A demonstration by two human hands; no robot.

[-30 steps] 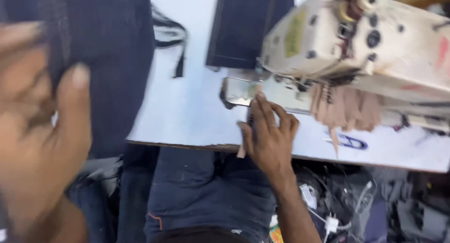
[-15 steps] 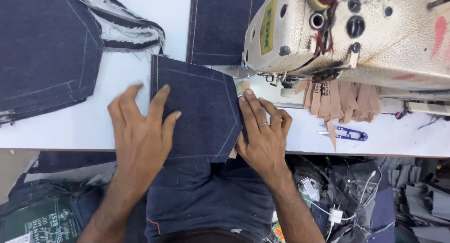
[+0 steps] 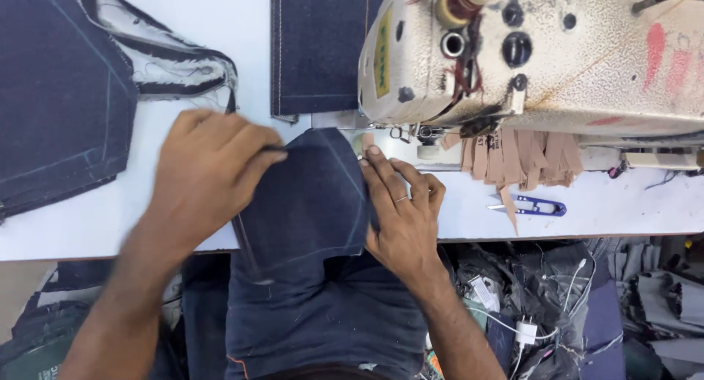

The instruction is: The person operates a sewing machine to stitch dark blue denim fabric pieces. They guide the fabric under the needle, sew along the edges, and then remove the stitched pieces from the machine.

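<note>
You look down on a white worktable under bright, even light, its front edge crossing the view. A worn cream sewing machine stands on its right part. Below the edge, by the floor, lie a tangle of white cables and heaps of dark cloth scraps.
</note>
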